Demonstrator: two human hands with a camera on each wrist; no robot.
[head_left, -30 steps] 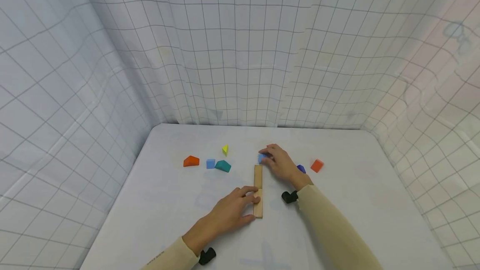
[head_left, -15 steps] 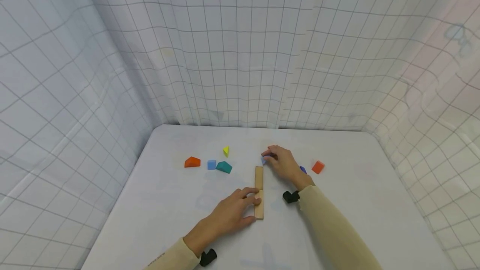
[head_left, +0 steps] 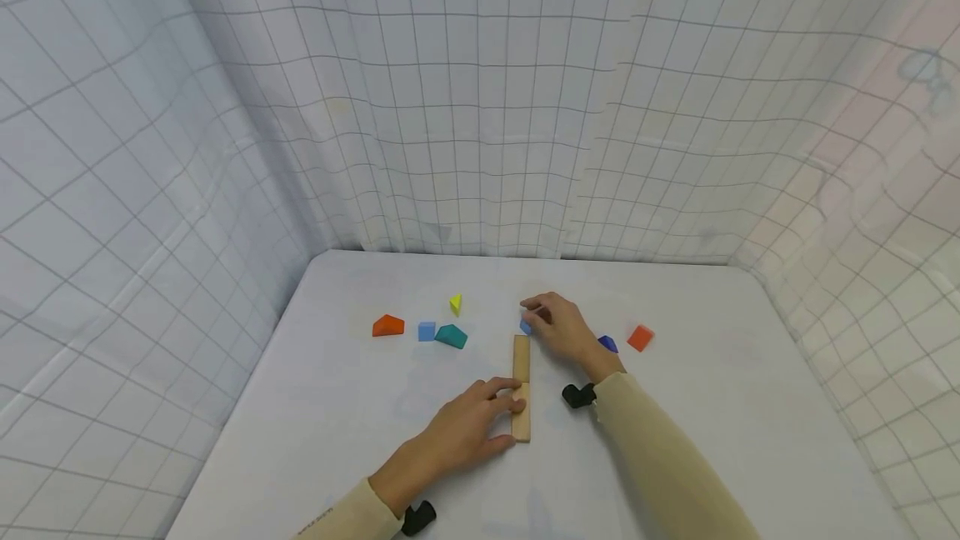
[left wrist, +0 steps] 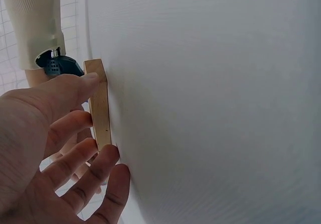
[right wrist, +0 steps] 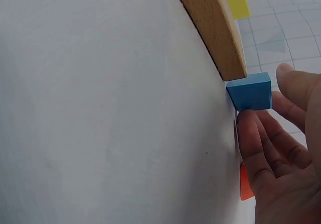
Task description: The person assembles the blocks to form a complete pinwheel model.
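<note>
Two wooden blocks lie end to end; my left hand (head_left: 462, 430) rests at the nearer wooden block (head_left: 521, 423), thumb at its near end and curled fingertips along it. In the left wrist view the thumb and fingers of my left hand (left wrist: 65, 148) span this wooden block (left wrist: 100, 111). Beyond the farther wooden block (head_left: 521, 358) lies a light blue block (head_left: 526, 327), under my right hand (head_left: 564, 332). The right wrist view shows the blue block (right wrist: 251, 93) against the wood's end (right wrist: 215, 28), a fingertip of my right hand (right wrist: 281, 148) touching it and the thumb raised off it.
To the left lie an orange-red piece (head_left: 388, 326), another light blue block (head_left: 427, 332), a teal piece (head_left: 452, 336) and a yellow piece (head_left: 456, 304). A dark blue piece (head_left: 608, 344) and a red block (head_left: 641, 337) are at the right. Grid-patterned curtains (head_left: 480, 123) surround the table (head_left: 337, 407).
The light blue block by my right hand has turned and come closer to the far end of the wood. My right thumb and index finger have parted. My left hand has stayed on the wood.
</note>
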